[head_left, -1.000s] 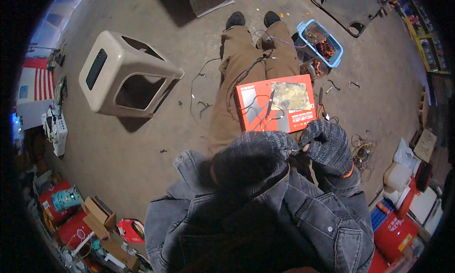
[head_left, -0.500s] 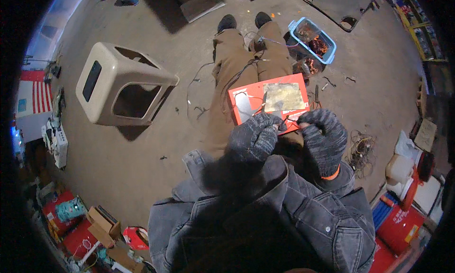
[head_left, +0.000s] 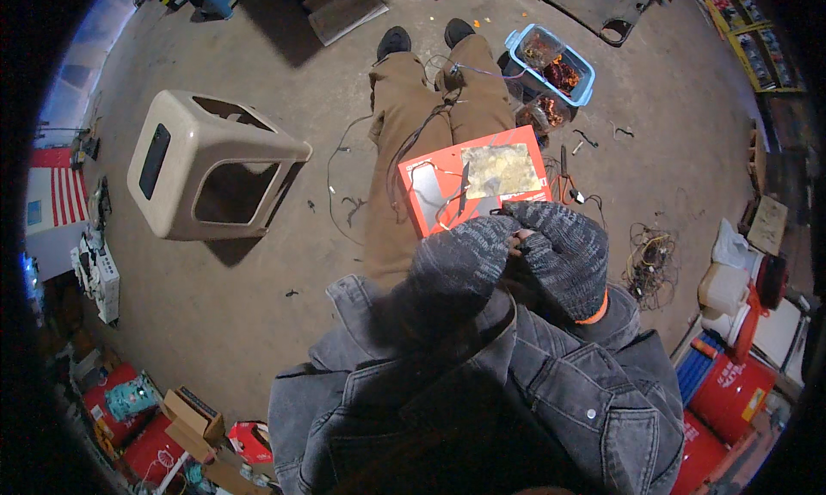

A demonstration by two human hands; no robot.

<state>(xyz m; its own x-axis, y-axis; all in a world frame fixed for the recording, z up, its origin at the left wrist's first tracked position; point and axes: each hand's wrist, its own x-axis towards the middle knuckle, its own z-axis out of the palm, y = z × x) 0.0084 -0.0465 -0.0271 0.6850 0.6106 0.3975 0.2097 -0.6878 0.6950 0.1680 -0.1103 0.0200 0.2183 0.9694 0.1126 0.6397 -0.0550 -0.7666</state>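
gloves point(head_left: 575, 267) of dark knit cover the left hand point(head_left: 469, 252) and right hand point(head_left: 559, 247), brought together with fingers curled in; from where i stand i cannot tell what, if anything, they pinch. just beyond them, the red box point(head_left: 449, 161) lies across brown trousers point(head_left: 397, 91), a mottled plate point(head_left: 514, 165) on top, a cream stool point(head_left: 183, 168) well off left.
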